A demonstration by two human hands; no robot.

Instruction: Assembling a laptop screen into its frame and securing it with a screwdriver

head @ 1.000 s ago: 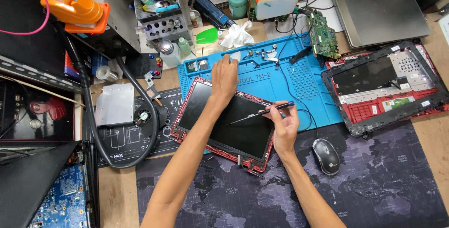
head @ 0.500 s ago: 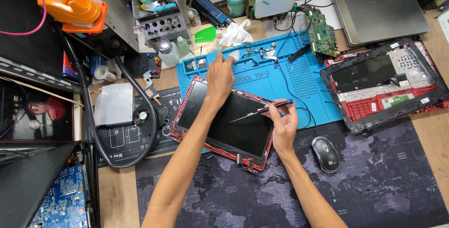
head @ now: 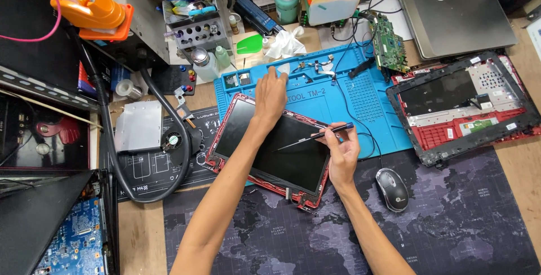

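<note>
**Screen panel pinned, tool laid across it**

The red-framed laptop screen panel [head: 270,145] lies on the blue repair mat [head: 338,106]. The left hand [head: 270,96] presses flat, fingers spread, on the panel's top edge, steadying it. The right hand [head: 342,156] pinches a thin screwdriver [head: 315,137] over the glass.

Both forearms bare, no sleeves; hands [head: 270,96] ungloved, no rings or watch.

A grey mouse [head: 392,189] lies near a red laptop chassis [head: 463,106].
</note>
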